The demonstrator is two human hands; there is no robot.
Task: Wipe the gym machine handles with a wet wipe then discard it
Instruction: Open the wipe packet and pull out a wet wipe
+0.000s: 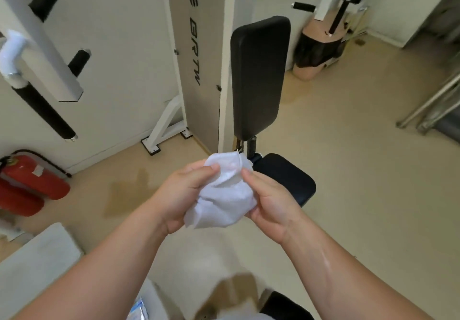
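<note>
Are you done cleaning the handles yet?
Not yet. The left hand and right hand hold the bunched wet wipe, away from the black handles. Whether those were wiped can't be told. Throwing the wipe away is left.

Beige floor holds 2 red extinguishers at L, gym machine frame, bin at back.

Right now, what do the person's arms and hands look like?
The left forearm and right forearm are bare to the frame edge; no sleeves show. The left hand and right hand carry no gloves, rings or watch. A shiny streak runs along the right forearm.
</note>
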